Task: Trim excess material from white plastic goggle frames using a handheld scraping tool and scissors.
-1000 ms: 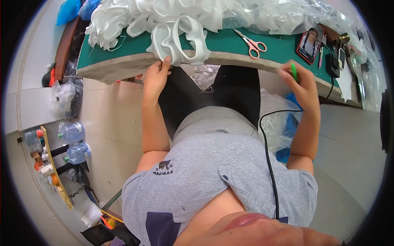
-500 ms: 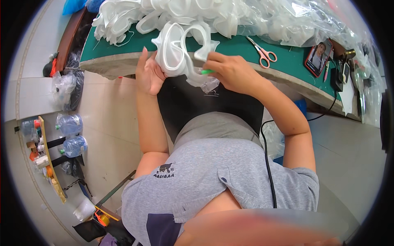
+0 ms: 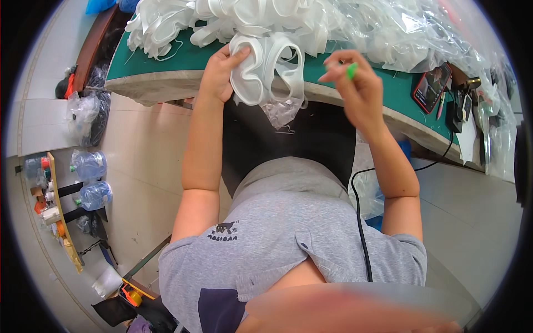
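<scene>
My left hand (image 3: 218,73) grips the left rim of a soft white goggle-shaped piece (image 3: 270,72), like a diving mask skirt with two eye openings. It is held up at the table's front edge, above my lap. A crumpled clear scrap (image 3: 279,112) shows just below it. To the right, apart from the piece, my right hand (image 3: 361,91) is raised and slightly blurred. Its curled fingers hold a small bright green thing (image 3: 351,70), whose kind I cannot make out. A heap of similar white pieces (image 3: 261,16) lies beyond on the green tabletop (image 3: 147,62).
Clear plastic bags (image 3: 400,41) cover the table's far right. A phone (image 3: 432,87), a pink pen (image 3: 441,106) and a black box (image 3: 456,111) lie at the right end. A black cable (image 3: 360,208) runs down my front. Big water bottles (image 3: 90,165) stand at the left.
My right hand has moved away from the white piece, up and to the right, with the green thing. The piece has shifted slightly right and turned; my left hand now grips its rim.
</scene>
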### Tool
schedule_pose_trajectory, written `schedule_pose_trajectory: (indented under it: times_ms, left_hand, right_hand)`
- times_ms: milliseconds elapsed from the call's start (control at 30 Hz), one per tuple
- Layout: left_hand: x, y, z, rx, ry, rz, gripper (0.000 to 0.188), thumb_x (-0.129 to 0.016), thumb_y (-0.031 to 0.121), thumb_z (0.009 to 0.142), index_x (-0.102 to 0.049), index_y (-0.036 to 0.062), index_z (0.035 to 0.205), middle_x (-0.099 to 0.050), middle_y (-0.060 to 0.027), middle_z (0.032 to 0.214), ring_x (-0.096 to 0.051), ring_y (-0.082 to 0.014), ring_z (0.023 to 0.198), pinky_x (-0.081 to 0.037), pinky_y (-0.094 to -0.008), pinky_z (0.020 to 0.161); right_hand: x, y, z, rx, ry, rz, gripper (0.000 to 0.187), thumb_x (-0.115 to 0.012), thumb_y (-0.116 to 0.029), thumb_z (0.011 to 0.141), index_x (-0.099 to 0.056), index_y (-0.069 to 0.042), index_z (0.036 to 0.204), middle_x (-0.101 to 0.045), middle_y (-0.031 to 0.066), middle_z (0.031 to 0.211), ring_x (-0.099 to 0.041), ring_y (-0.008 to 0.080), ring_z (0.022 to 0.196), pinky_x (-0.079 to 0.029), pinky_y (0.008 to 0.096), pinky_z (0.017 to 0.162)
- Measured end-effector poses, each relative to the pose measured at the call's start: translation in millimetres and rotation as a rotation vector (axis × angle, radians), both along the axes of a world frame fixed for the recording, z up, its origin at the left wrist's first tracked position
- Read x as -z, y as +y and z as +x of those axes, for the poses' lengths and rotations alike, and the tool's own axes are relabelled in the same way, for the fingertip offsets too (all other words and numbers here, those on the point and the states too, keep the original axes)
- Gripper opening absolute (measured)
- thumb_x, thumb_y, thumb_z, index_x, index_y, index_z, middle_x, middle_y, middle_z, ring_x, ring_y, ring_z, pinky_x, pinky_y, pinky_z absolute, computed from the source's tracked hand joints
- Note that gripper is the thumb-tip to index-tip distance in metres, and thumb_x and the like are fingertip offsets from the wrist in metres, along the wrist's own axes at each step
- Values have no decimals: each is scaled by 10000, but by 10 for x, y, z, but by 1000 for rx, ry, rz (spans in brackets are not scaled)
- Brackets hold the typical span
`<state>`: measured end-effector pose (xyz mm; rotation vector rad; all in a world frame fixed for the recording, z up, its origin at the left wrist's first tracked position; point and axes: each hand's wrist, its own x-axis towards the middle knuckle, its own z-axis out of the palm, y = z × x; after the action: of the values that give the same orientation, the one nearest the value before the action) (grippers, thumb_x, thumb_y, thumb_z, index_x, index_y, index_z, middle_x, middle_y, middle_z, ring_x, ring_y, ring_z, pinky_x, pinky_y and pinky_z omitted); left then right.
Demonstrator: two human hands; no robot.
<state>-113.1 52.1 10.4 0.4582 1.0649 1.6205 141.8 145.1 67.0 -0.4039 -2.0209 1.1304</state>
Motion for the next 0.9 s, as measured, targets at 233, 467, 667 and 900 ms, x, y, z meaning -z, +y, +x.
schedule_pose_trajectory:
  times_ms: [233,467,667,900]
  left_hand:
    - [-42,-211,419,-17,1,98,413,-687,44,808,-536,42,1191,-620,-64,1076,-593,-168,976,-482,-312,838]
    - [1,-236,447,-81,120,116,422,-692,27,797,-534,33,1188,-610,-60,1082,-579,-155,980,-474,-299,833]
    - [-66,-224,497,-130,150,129,411,-698,22,791,-535,22,1169,-602,-55,1075,-569,-140,965,-465,-277,827]
    - [-55,-213,490,-176,144,128,409,-691,18,800,-545,2,1181,-612,-58,1054,-578,-132,946,-472,-272,814]
  right_hand:
    - [-85,124,-335,-66,76,-474,246,-543,-191,945,-615,-13,792,-603,41,779,-514,72,631,-420,200,585]
    - [208,73,-735,-54,54,28,101,-650,-74,855,-671,-37,946,-661,16,842,-595,90,742,-480,233,623]
    - [291,92,-799,-16,-19,260,136,-675,-32,794,-675,-56,928,-667,57,864,-610,184,722,-481,261,604]
    - [354,105,-870,40,68,422,155,-672,-9,766,-659,-52,914,-648,65,866,-609,233,734,-490,304,622]
